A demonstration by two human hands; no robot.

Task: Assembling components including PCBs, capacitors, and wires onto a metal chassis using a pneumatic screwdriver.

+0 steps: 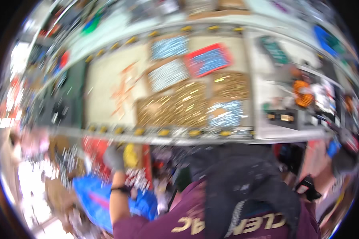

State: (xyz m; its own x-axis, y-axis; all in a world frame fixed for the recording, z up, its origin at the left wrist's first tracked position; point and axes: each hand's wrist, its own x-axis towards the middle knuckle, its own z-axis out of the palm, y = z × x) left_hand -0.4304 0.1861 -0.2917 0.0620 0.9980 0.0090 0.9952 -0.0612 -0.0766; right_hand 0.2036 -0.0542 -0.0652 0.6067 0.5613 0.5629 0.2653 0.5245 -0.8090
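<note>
The whole picture is smeared by motion. My left hand (114, 158), in a grey glove, is below the near edge of the bench, over a red bin (95, 153) and beside a yellow object (131, 155). Its fingers are too blurred to make out. Far to the right, my right hand (345, 161) appears as a dark, blurred shape beyond a black wristband (308, 187). Something red and grey (351, 141) lies close by it; whether the hand touches it is unclear.
On the bench (103, 79), trays hold brass-coloured pieces (179, 105) and silvery pieces (167, 75); a red tray (229, 59) holds bluish ones. Orange strips (123, 91) lie left. An orange coil (303, 93) and a dark box (283, 118) stand right. A blue bag (87, 199) is below left.
</note>
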